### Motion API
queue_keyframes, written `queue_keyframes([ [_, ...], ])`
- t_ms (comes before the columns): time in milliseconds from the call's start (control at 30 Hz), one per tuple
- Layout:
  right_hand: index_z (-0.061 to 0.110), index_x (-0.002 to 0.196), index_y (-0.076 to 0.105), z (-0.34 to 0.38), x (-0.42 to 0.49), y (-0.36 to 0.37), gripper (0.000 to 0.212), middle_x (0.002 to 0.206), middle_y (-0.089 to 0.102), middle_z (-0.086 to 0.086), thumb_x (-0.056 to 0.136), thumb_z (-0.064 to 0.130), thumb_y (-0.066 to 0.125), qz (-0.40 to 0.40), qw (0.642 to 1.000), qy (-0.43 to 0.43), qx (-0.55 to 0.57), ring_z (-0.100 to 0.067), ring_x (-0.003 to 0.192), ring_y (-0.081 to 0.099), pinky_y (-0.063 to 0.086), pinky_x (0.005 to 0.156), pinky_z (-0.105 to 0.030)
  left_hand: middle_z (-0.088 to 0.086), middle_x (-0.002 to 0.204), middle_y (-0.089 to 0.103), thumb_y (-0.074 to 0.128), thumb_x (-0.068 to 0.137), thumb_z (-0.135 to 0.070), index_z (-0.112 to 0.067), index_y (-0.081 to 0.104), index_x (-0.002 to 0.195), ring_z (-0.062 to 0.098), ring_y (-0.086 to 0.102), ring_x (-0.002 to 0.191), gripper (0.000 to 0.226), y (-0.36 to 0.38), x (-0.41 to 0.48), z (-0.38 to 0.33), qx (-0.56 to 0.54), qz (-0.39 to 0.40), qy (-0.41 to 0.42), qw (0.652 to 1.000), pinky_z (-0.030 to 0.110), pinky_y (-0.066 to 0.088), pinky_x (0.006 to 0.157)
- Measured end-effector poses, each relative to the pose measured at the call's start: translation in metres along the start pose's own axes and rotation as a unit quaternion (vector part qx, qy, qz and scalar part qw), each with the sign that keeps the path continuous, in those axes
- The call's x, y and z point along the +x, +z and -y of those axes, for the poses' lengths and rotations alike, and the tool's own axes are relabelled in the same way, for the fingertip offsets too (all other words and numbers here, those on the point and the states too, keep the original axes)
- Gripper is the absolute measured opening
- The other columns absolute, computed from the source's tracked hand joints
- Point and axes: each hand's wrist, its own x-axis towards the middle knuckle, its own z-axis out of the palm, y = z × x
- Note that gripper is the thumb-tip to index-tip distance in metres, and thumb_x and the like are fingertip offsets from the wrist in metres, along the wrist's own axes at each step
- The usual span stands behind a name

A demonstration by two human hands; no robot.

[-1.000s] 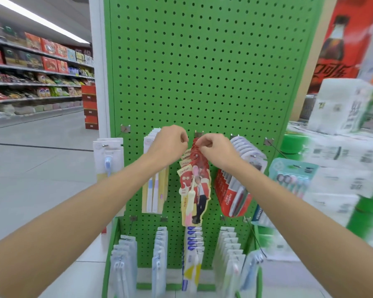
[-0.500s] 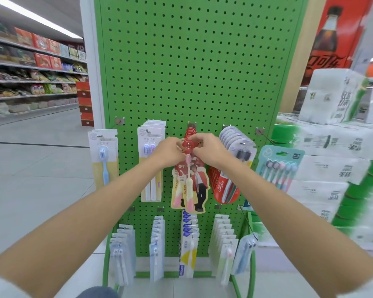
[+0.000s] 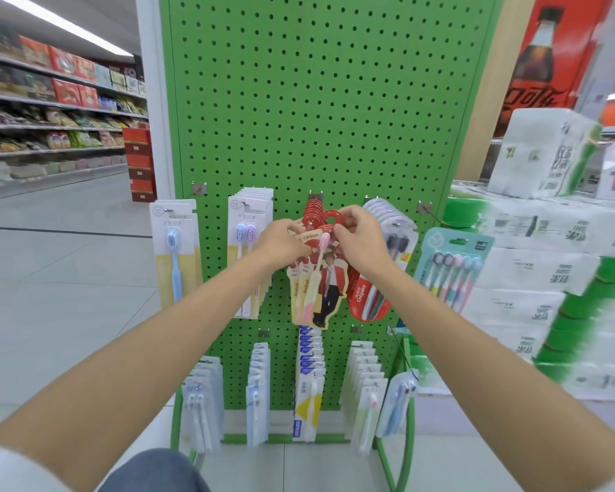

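Left hand [image 3: 284, 239] grips the edge and right hand [image 3: 361, 236] pinches the looped tab of the red printed-card toothbrush pack [image 3: 316, 289], held at the tip of the metal peg [image 3: 314, 195] on the green perforated board [image 3: 316, 101]; a skewed pull may tear the tab or drag the stacked red packs [image 3: 313, 212] off

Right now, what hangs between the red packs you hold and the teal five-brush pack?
Colgate toothbrush packs on their own hook, beside the red packs; head view shows it.
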Motion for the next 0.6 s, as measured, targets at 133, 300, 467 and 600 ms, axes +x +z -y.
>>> queue_keyframes([
  [133, 0.015, 0.104, 0.058, -0.008, -0.035, -0.003, 0.014, 0.089, 0.062, 0.006, 0.097, 0.004, 0.052, 0.016, 1.0, 0.01, 0.023, 0.0, 0.074, 0.056, 0.045, 0.059, -0.005, -0.004, 0.096, 0.061, 0.077, 0.082, -0.01, -0.015, 0.064, 0.095, 0.011, 0.061, 0.08, 0.019, 0.012, -0.011, 0.018, -0.022, 0.029, -0.016, 0.999, 0.021, 0.047, 0.062],
  [300, 0.005, 0.11, 0.06, -0.026, -0.071, 0.003, 0.016, 0.089, 0.062, -0.002, 0.098, 0.001, 0.05, 0.035, 0.993, 0.039, 0.107, 0.005, 0.059, 0.059, 0.046, 0.05, -0.01, 0.002, 0.103, 0.072, 0.074, 0.086, -0.015, -0.012, 0.066, 0.102, 0.018, 0.068, 0.097, 0.019, 0.021, -0.021, 0.054, -0.062, 0.131, -0.04, 0.989, 0.032, 0.056, 0.085],
  [467, 0.019, 0.1, 0.07, -0.055, -0.092, 0.025, 0.013, 0.087, 0.071, 0.008, 0.097, 0.024, 0.058, -0.007, 0.993, 0.05, 0.107, 0.001, 0.077, 0.064, 0.047, 0.066, -0.012, 0.002, 0.103, 0.075, 0.073, 0.087, -0.014, -0.014, 0.068, 0.108, 0.017, 0.071, 0.096, 0.021, 0.037, -0.033, 0.091, -0.148, 0.135, -0.054, 0.978, 0.027, 0.057, 0.082],
  [600, 0.019, 0.098, 0.074, -0.082, -0.11, 0.037, 0.018, 0.083, 0.074, 0.01, 0.099, 0.022, 0.056, -0.017, 0.986, 0.078, 0.149, 0.001, 0.074, 0.066, 0.049, 0.066, -0.014, -0.002, 0.097, 0.076, 0.072, 0.088, -0.016, -0.018, 0.071, 0.103, 0.009, 0.071, 0.086, 0.015, 0.051, -0.04, 0.117, -0.151, 0.136, -0.052, 0.978, 0.02, 0.055, 0.071],
])
